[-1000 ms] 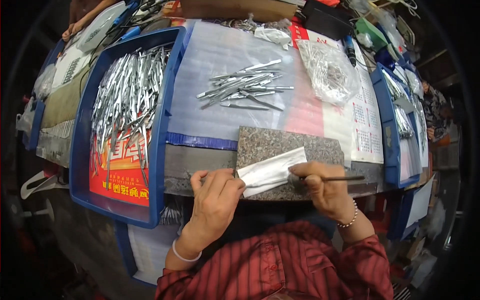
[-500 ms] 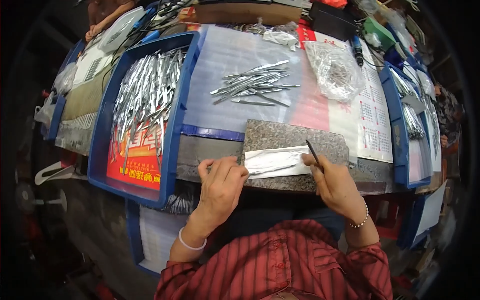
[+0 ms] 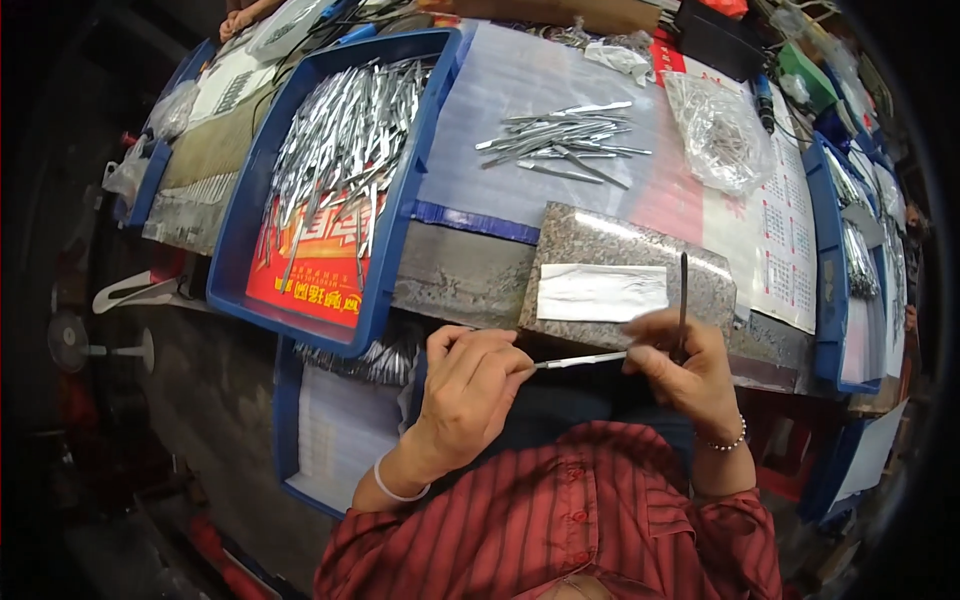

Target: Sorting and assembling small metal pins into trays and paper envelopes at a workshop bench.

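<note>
My left hand [image 3: 470, 400] pinches one end of a thin silver metal strip [image 3: 582, 361], held level in front of the near edge of a speckled stone slab [image 3: 640, 238]. At the strip's other end are the fingers of my right hand [image 3: 695, 375]. That hand is closed on a thin dark rod [image 3: 684, 285], which sticks up past the fingers. Whether the right fingertips also grip the strip is hard to see. A creased white pad [image 3: 602, 292] lies on the slab. Beyond it, a loose pile of similar strips [image 3: 570, 145] rests on a plastic sheet.
On the left stands a blue tray [image 3: 398, 215] with many metal strips over a red printed sheet. A lower blue bin [image 3: 288, 420] sits below it. A clear plastic bag [image 3: 722, 140] lies at right, near another blue tray [image 3: 832, 270]. Someone's hand [image 3: 237, 20] shows far left.
The strip has been lifted off the white pad and brought nearer me, between both hands. The dark rod now stands more upright. The whole view has shifted a little.
</note>
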### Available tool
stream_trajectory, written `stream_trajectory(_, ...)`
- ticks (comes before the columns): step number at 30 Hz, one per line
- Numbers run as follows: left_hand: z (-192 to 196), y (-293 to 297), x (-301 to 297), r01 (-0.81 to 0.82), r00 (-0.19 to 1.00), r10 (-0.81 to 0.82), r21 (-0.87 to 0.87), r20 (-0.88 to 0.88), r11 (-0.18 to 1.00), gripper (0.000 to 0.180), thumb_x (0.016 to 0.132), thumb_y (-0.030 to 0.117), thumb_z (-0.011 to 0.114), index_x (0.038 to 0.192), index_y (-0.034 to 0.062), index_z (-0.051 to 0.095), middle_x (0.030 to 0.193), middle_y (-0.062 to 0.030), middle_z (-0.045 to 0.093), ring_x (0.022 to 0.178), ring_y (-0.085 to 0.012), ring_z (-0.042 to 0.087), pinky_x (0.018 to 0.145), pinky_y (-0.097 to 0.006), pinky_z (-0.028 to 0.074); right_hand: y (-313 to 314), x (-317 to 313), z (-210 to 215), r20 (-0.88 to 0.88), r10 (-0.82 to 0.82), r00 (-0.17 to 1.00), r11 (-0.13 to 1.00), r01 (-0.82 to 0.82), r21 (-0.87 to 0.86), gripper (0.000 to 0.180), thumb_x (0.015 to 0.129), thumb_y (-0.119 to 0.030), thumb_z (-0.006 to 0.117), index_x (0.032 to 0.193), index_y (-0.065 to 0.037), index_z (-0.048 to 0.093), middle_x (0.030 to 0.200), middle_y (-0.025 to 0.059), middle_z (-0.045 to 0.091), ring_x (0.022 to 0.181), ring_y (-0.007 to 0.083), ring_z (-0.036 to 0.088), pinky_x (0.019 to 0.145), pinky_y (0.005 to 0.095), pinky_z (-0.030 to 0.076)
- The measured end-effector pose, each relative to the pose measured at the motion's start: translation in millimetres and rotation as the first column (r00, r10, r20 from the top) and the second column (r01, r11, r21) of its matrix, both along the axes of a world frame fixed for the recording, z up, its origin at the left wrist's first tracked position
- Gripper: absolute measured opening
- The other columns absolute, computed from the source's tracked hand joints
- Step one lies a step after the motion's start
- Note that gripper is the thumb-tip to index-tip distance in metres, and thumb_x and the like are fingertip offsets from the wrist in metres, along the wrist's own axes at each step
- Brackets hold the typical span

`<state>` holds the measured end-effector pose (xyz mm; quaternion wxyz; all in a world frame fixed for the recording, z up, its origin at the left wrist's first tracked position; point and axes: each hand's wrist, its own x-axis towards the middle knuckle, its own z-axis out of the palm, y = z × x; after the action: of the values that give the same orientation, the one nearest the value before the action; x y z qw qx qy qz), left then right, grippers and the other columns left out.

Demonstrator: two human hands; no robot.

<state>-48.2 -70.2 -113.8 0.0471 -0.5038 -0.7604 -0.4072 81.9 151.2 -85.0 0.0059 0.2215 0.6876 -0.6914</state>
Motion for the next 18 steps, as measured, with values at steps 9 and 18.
stream_trajectory(9, -0.8, -29.8, 18.7, 0.048, 0.621, 0.016, -0.058, 0.784, 0.997, 0.017, 0.092, 0.005, 0.058, 0.107, -0.0023, 0.065, 0.092, -0.0131, 0.067, 0.078, -0.0172, 0.066, 0.068, -0.028, 0.051, -27.1, -4.9, -15.5, -0.086, 0.129, 0.988, 0.991, -0.124, 0.058, 0.014, 0.093, -0.003, 0.061, 0.102, 0.007, 0.064, 0.088, 0.0104, 0.068, 0.075, 0.0158, 0.069, 0.066, 0.0265, 0.053)
stream_trajectory(18, -26.7, -82.1, 33.5, -0.051, 0.496, 0.198, -0.2, 0.845, 0.979, 0.013, 0.089, 0.008, 0.064, 0.098, -0.0015, 0.067, 0.083, -0.0106, 0.068, 0.072, -0.0149, 0.064, 0.065, -0.028, 0.05, -46.2, -13.0, -18.0, 0.038, 0.235, 0.971, 0.958, -0.238, 0.16, 0.02, 0.095, -0.006, 0.054, 0.11, 0.004, 0.062, 0.079, 0.0085, 0.071, 0.061, 0.008, 0.06, 0.056, 0.0224, 0.046)
